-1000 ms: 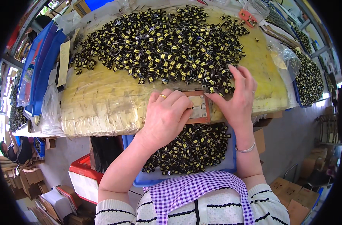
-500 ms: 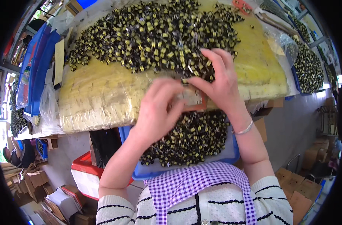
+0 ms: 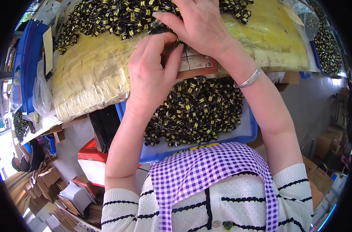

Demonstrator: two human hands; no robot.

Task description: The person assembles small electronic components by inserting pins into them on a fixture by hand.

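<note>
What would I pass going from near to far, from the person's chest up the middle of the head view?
Purple checked apron → blue tray of black-and-yellow parts → reddish fixture plate under both hands → yellow-covered table → big heap of the same parts.

Changes since the earlier views:
- Your right hand [image 3: 201, 25]: moved up from the brown gridded tray [image 3: 195, 63] into the pile of black-and-yellow parts [image 3: 118, 17] on the table, fingers now among them.
- Your left hand [image 3: 151, 75]: shifted up, fingertips now at the tray's upper left edge.
- Tray: more of its surface uncovered.
- View: tilted nearer, downward.
</note>
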